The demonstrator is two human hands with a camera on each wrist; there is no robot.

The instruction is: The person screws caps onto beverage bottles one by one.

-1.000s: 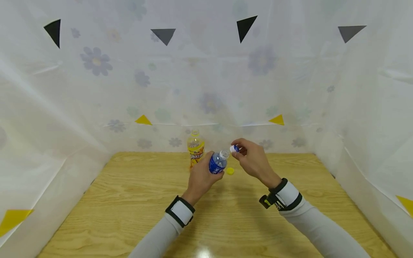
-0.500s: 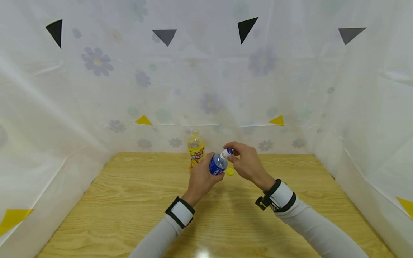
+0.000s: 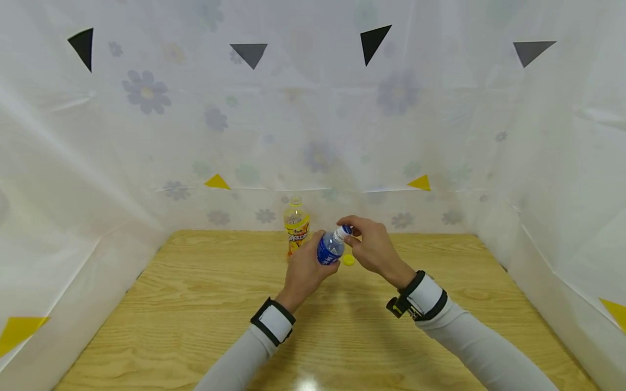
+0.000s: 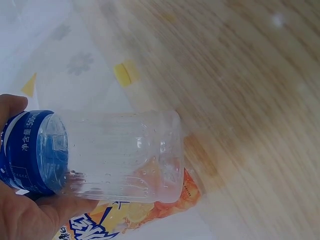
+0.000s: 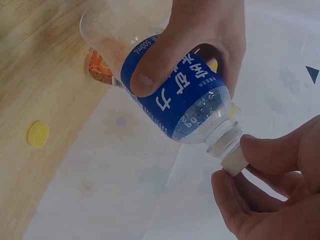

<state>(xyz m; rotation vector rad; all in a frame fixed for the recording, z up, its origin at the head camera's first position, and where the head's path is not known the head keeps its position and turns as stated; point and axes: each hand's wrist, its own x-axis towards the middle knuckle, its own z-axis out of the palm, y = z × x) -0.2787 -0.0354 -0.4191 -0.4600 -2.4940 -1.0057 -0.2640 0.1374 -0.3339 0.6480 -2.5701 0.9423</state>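
Note:
My left hand grips a clear plastic bottle round its blue label, tilted with its neck toward the right. In the left wrist view the lower part of the bottle looks clear, with droplets on its wall. At the bottle's mouth, thumb and fingers of my right hand pinch a white cap with a blue top, which sits on the neck. Just behind the left hand stands an uncapped bottle with a yellow and orange label. A yellow cap lies on the table below the right hand.
The wood-grain table ends at a floral plastic sheet at the back. Similar sheets hang along both sides. Black, grey and yellow triangles are stuck on them.
My right hand has moved left and brought the white cap from beside the bottle onto its mouth. The left hand and the tilted bottle have stayed nearly still.

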